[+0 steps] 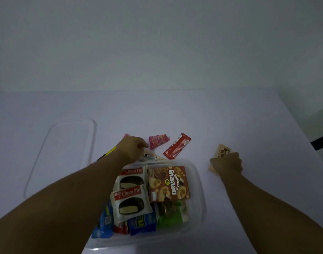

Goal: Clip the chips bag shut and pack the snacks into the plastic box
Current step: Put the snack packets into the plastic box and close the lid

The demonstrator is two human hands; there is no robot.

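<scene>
The left hand (133, 149) curls over an Oreo packet (151, 157) just beyond the plastic box (199, 182), which holds Choco Pies (131, 200) and a brown biscuit carton (168, 184). The right hand (227, 163) grips a tan wafer packet (223, 150) on the counter (230, 116).

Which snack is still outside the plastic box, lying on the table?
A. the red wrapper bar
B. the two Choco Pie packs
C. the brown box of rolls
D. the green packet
A: the red wrapper bar lies on the white table beyond the far edge of the plastic box, while the other three sit inside it.
</scene>
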